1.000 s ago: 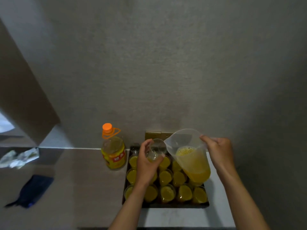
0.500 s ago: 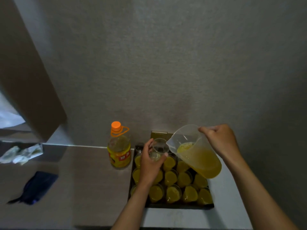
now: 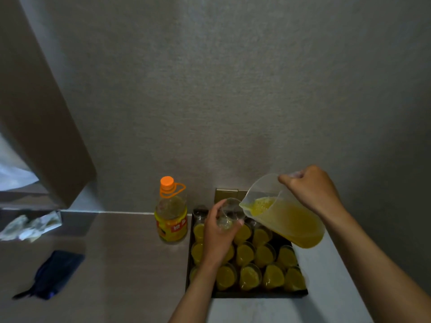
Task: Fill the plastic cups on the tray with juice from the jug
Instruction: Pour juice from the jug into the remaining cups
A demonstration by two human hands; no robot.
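Grey countertop (image 3: pixel 130 252) against a textured wall — dark rectangular tray (image 3: pixel 258 294) packed with clear plastic cups of yellow juice (image 3: pixel 245 254). Left hand (image 3: pixel 218 238) gripping an empty clear cup (image 3: pixel 229 212) above the tray; right hand (image 3: pixel 311 191) clasping a translucent plastic jug of juice (image 3: pixel 283 212), tilted, spout at the cup's rim. Orange-capped bottle (image 3: pixel 171 210) just beside.

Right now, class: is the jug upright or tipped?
Tipped. The right hand tilts the jug spout-down toward the cup in the left hand; juice pools at the spout.
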